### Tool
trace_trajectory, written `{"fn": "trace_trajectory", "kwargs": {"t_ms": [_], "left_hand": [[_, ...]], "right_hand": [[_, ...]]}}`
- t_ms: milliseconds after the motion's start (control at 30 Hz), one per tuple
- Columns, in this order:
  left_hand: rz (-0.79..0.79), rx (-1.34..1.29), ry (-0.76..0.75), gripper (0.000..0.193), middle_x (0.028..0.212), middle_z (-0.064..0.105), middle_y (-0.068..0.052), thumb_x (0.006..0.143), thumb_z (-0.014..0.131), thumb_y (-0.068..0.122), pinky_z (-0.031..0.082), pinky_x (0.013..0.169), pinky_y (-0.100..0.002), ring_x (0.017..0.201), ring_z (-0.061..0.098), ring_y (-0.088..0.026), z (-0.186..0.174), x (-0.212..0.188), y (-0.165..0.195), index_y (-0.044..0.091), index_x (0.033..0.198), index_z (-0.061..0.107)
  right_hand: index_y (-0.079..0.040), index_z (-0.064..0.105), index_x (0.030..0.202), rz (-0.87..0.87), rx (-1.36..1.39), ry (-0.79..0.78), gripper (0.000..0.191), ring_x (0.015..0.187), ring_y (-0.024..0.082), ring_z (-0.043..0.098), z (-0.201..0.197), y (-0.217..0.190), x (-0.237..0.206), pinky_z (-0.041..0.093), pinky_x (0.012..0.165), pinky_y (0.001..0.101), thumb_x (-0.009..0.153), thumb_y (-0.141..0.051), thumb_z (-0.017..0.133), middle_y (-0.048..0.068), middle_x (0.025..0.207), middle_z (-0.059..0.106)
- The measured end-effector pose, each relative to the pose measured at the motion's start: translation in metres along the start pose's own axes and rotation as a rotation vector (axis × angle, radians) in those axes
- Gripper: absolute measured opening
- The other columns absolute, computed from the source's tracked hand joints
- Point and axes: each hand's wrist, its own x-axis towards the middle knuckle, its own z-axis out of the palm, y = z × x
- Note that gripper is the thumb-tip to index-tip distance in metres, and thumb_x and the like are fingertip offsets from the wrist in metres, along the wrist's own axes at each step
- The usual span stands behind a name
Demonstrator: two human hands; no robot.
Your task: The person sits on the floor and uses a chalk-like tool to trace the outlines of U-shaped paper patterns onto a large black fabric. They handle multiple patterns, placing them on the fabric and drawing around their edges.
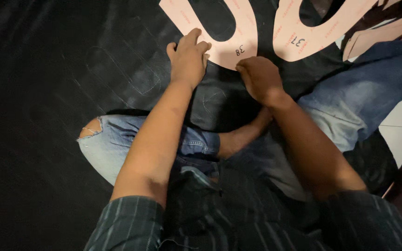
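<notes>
From the head view, the left hand [188, 55] is pressed flat, fingers spread, on the lower edge of a pink U-shaped paper pattern [219, 39] lying on a big black sheet of material [38, 93] that fills the frame out to its left and top edges. The right hand [258, 78] sits just beside it at the pattern's bottom curve, grip curled tight, though I can't tell what's pinched in it. A second pink pattern [298, 37] lies just right, and the person's knees in ripped blue jeans [112, 139] rest on the sheet.
</notes>
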Motion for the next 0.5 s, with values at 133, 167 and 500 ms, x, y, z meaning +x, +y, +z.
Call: {"fn": "trace_trajectory", "kwargs": {"t_ms": [133,167,500], "left_hand": [[-0.016,-0.009,-0.024,0.035,0.144,0.054,-0.002,0.090,0.064,0.002,0.027,0.112,-0.056,0.132,0.051,-0.020,0.001,0.002,-0.008,0.021,0.116,0.076],[-0.010,-0.011,-0.026,0.040,0.143,0.055,-0.001,0.087,0.062,-0.003,0.027,0.113,-0.055,0.131,0.052,-0.020,0.001,0.002,-0.011,0.021,0.116,0.076],[-0.029,-0.142,0.004,0.041,0.136,0.066,0.003,0.085,0.055,-0.013,0.028,0.112,-0.047,0.124,0.060,-0.018,-0.002,0.007,-0.028,0.017,0.104,0.077]], "right_hand": [[-0.007,0.074,0.107,-0.091,0.108,0.001,0.018,0.103,0.035,0.066,0.014,-0.013,0.021,0.051,0.089,0.0462,0.104,-0.020,0.062,0.013,0.104,0.073],[-0.006,0.073,0.108,-0.143,0.168,0.052,0.019,0.104,0.035,0.066,0.018,-0.017,0.025,0.052,0.090,0.0456,0.104,-0.021,0.061,0.013,0.106,0.073],[-0.007,0.076,0.106,-0.053,0.015,-0.045,0.018,0.101,0.035,0.067,0.011,-0.019,0.023,0.051,0.089,0.0451,0.104,-0.018,0.062,0.013,0.104,0.075]]}}
